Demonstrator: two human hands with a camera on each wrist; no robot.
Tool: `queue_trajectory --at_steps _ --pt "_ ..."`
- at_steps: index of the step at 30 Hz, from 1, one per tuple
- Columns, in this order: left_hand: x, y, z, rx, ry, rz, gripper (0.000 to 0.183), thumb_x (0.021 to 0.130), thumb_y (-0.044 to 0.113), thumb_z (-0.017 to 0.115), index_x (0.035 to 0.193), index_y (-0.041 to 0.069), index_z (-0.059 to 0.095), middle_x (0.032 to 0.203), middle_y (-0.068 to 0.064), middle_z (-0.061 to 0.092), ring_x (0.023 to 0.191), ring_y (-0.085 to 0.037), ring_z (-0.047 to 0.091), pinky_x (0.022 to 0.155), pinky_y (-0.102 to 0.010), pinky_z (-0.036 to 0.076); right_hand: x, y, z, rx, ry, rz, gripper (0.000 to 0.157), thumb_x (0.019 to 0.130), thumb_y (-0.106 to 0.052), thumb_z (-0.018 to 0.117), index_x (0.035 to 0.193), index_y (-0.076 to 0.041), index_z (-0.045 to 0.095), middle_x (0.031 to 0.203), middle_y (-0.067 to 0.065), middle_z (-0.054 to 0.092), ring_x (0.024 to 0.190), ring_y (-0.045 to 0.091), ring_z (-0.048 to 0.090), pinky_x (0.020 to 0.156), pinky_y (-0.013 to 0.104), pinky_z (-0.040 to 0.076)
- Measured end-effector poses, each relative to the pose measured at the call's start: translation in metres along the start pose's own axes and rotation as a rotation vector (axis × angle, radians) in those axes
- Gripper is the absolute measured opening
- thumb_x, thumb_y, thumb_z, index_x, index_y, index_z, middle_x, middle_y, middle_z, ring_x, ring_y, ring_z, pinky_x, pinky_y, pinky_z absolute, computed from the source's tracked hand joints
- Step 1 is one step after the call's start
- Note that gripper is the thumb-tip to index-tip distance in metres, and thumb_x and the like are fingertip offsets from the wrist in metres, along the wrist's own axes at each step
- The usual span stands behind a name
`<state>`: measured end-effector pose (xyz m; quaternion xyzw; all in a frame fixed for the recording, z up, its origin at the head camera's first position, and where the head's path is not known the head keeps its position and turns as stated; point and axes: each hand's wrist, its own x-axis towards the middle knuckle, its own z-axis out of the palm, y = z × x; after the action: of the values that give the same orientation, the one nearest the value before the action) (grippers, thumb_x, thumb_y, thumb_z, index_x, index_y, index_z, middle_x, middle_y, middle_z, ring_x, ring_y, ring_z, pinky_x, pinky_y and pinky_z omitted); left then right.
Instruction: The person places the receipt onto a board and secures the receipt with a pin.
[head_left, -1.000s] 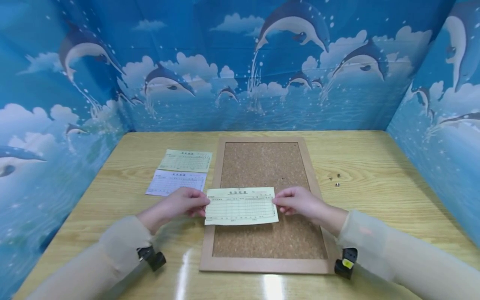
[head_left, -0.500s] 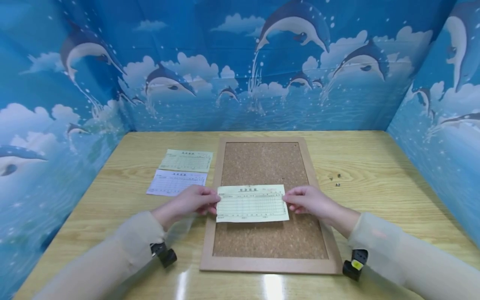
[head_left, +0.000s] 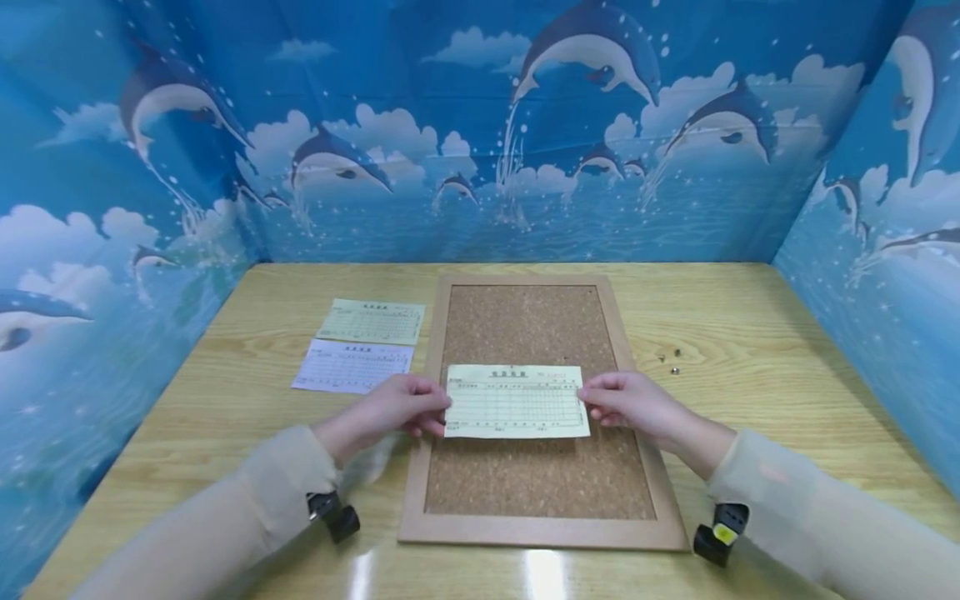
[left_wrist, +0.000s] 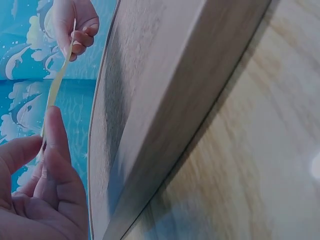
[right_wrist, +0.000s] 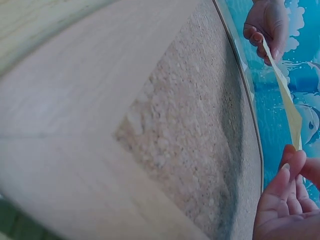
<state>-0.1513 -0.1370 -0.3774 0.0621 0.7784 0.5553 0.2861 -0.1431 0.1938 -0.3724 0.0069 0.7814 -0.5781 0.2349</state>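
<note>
A pale yellow-green printed receipt slip [head_left: 516,402] is held level above the framed cork board [head_left: 540,487]. My left hand [head_left: 397,408] pinches its left edge between thumb and fingers, and my right hand [head_left: 630,404] pinches the right edge. Both wrist views show the slip edge-on: the left wrist view has the paper [left_wrist: 57,85] slightly bent between the two hands, and in the right wrist view the slip [right_wrist: 287,105] hangs clear of the cork, which bears a shadow.
Left of the board, a green slip [head_left: 372,322] lies above a lilac slip [head_left: 352,367] on the wooden table [head_left: 225,392]. Several small metal pins [head_left: 675,370] lie right of the board. Dolphin-print cloth [head_left: 480,133] walls the back and sides.
Both hands have carried the receipt slip to the right and slightly away from me, bringing it over the middle of the cork board. The other slips and the pins stay put.
</note>
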Motion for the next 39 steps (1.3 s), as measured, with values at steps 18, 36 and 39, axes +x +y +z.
queue_trajectory --at_steps 18,36,39 --pt "-0.009 -0.004 0.017 -0.095 -0.041 -0.013 0.02 0.09 0.012 0.059 0.102 -0.004 0.061 0.089 -0.015 0.07 0.077 -0.016 0.068 0.067 -0.028 0.053 -0.005 0.004 -0.003 0.035 0.028 -0.01 0.031 0.091 -0.016 0.06 0.109 0.009 0.059 0.079 0.001 0.06 0.07 0.008 0.057 0.065 0.024 0.051" --pt "-0.004 0.002 0.018 -0.078 0.0 0.004 0.021 0.091 0.011 0.058 0.103 -0.006 0.061 0.088 -0.015 0.07 0.076 -0.015 0.068 0.067 -0.028 0.052 -0.007 0.01 -0.003 0.08 -0.004 -0.024 0.025 0.09 -0.016 0.062 0.102 0.006 0.061 0.074 -0.001 0.059 0.066 0.007 0.056 0.062 0.023 0.05" --pt "-0.002 0.003 0.018 -0.074 0.008 -0.001 0.021 0.091 0.011 0.057 0.104 -0.005 0.061 0.088 -0.014 0.07 0.076 -0.015 0.068 0.066 -0.027 0.052 -0.006 0.009 -0.003 0.071 0.009 -0.025 0.027 0.091 -0.017 0.061 0.104 0.006 0.061 0.074 -0.001 0.06 0.067 0.007 0.056 0.063 0.023 0.05"
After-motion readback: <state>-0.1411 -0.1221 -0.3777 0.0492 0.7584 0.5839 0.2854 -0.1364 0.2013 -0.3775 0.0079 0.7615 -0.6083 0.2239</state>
